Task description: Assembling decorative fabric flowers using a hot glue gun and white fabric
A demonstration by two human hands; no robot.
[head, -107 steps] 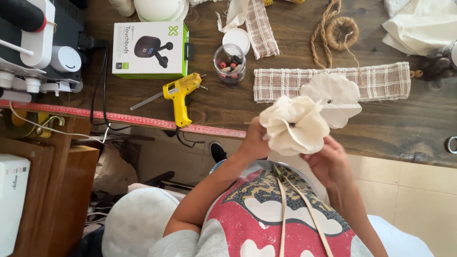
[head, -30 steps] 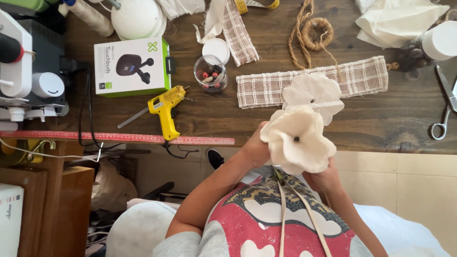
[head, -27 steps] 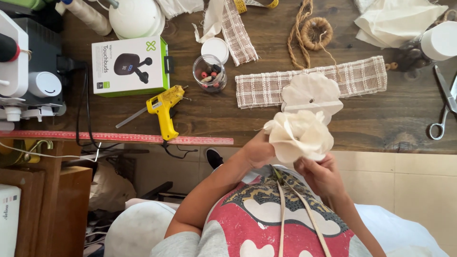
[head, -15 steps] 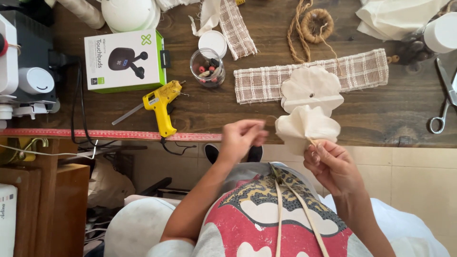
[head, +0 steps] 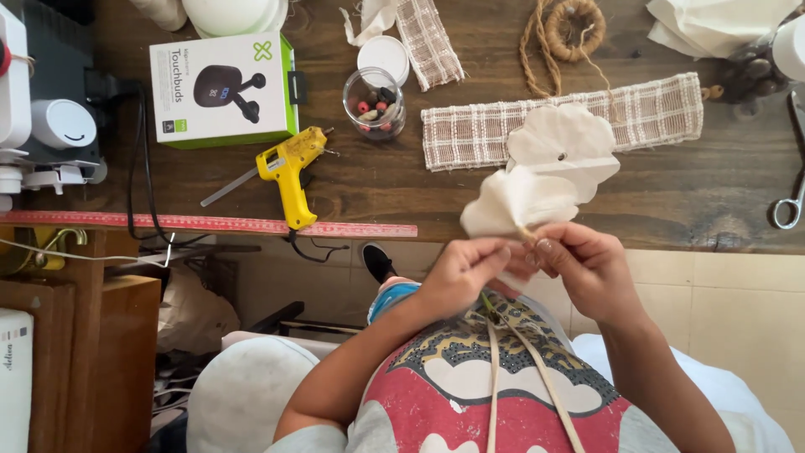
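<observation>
While both hands pinch its base | cream fabric flower just above fingers | L hand & R hand closed on it

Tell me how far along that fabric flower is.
Done: a cream petal layer, cut with a centre hole, lies on the wooden table. In hand: the left hand and right hand pinch the gathered flower piece at its base. Probably left: joining the two; the yellow glue gun lies untouched.

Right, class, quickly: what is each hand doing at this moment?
Left hand: closed, fingers pinching the base of the cream fabric flower.
Right hand: closed, also gripping the flower's base, beside the left.
</observation>
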